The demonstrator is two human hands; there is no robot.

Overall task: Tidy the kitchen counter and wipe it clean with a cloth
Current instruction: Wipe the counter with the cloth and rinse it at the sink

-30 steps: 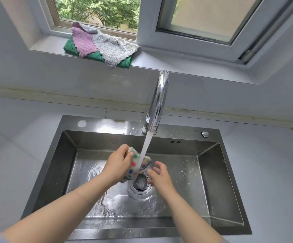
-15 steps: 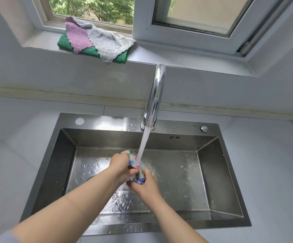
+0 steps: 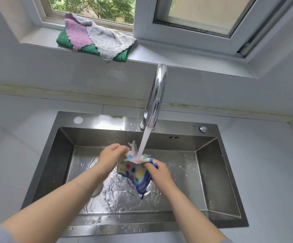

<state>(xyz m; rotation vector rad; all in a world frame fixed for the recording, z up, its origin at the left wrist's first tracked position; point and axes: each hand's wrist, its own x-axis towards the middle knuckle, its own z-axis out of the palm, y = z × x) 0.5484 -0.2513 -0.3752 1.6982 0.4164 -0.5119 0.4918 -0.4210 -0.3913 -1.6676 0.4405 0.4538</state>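
A white cloth with coloured dots and a blue border (image 3: 133,170) hangs over the steel sink (image 3: 58,155), under the running stream from the chrome tap (image 3: 157,95). My left hand (image 3: 109,158) grips its upper left part. My right hand (image 3: 157,171) pinches its right edge, and the blue border hangs down below that hand. The water strikes the cloth's top fold between my hands.
A stack of green, pink and grey cloths (image 3: 93,39) lies on the window sill, behind the sink to the left. White counter (image 3: 271,172) runs along both sides of the sink. The sink floor is wet around the drain.
My hands have drawn apart and the cloth, bunched between them half a second ago, is now spread open under the water.
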